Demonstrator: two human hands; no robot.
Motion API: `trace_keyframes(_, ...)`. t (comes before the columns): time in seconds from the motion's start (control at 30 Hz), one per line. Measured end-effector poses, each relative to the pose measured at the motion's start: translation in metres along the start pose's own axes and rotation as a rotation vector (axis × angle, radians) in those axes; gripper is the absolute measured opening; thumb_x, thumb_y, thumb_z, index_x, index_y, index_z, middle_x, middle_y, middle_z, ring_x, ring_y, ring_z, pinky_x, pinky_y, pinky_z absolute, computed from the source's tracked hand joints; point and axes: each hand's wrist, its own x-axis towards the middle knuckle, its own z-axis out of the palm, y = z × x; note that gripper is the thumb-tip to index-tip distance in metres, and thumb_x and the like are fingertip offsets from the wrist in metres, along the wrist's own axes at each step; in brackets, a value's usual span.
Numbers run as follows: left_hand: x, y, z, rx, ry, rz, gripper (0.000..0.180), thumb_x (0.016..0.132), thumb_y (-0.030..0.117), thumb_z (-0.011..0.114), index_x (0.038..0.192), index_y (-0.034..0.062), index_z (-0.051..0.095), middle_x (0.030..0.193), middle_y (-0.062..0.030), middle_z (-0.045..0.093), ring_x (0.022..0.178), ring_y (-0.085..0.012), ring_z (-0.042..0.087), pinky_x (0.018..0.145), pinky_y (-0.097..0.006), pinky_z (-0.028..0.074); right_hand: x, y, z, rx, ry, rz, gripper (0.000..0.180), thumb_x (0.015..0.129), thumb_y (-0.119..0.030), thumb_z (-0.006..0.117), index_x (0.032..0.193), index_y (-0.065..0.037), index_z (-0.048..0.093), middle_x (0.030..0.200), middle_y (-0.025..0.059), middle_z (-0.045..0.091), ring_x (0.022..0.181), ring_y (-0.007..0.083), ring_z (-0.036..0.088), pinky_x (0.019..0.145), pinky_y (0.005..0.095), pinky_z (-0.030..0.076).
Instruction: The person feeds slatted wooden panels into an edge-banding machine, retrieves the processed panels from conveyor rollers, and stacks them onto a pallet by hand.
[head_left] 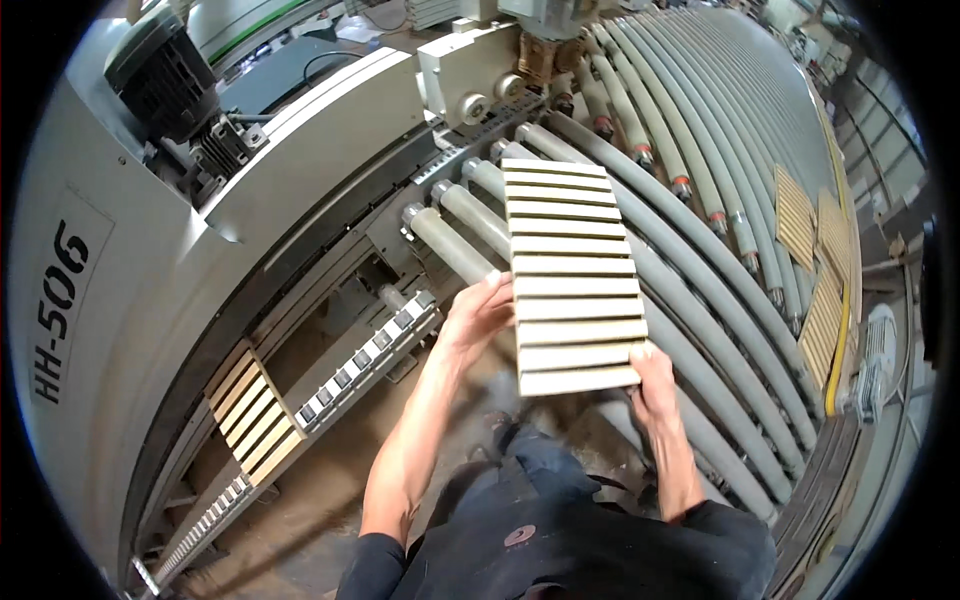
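L hand (478, 316) & R hand (656, 382) part-hidden behind slatted panel (577, 287), ctr. Rollers (452, 243) beneath partly blocked. Machine housing (130, 275) cut off, far L; bkgd clutter (826, 45), upper R, too small to ID.

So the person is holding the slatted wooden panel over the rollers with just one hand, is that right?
Not just one: the head view shows the left hand and the right hand both holding the slatted wooden panel over the rollers.

slatted panel (575, 268) barred the space between left hand (480, 312) and right hand (655, 378), grey rollers (455, 245) crowded beyond it and rightward, pale machine beam (330, 130) walled the upper left, open room lay between left forearm (412, 445) and padded track (363, 360)
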Motion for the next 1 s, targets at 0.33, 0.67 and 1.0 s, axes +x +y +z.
trace_keyframes(0.33, -0.144, 0.03, 0.08, 0.587, -0.006, 0.529, 0.06, 0.079, 0.019, 0.083, 0.127, -0.0069, 0.058, 0.117, -0.0157, 0.068, 0.105, -0.0256, 0.066, 0.094, -0.038, 0.052, -0.064, -0.024, 0.033, -0.17, -0.196, -0.497, 0.072, 0.101, -0.051, 0.05, 0.143, 0.006, 0.042, 0.14, 0.0164, 0.052, 0.13, 0.0246, 0.048, 0.111, 0.0381, 0.035)
trace_keyframes(0.67, -0.209, 0.018, 0.107, 1.344, -0.268, 1.202, 0.05, 0.068, -0.008, 0.066, 0.118, -0.0087, 0.065, 0.114, -0.0273, 0.069, 0.107, -0.0406, 0.069, 0.093, -0.043, 0.056, -0.05, -0.019, 0.1, 0.562, -0.605, -0.371, 0.081, 0.099, -0.048, 0.055, 0.156, 0.0, 0.022, 0.156, 0.0156, 0.037, 0.142, 0.0239, 0.04, 0.114, 0.0374, 0.039)
trace_keyframes(1.0, -0.187, -0.01, 0.169, 1.276, -0.196, 1.034, 0.041, 0.069, 0.002, 0.079, 0.109, -0.004, 0.069, 0.101, -0.0172, 0.066, 0.088, -0.0292, 0.066, 0.075, -0.036, 0.052, -0.048, -0.006, -0.028, 0.097, -0.228, -0.405, 0.061, 0.101, -0.045, 0.056, 0.144, -0.003, 0.047, 0.129, 0.0087, 0.058, 0.119, 0.0191, 0.053, 0.101, 0.0349, 0.044)
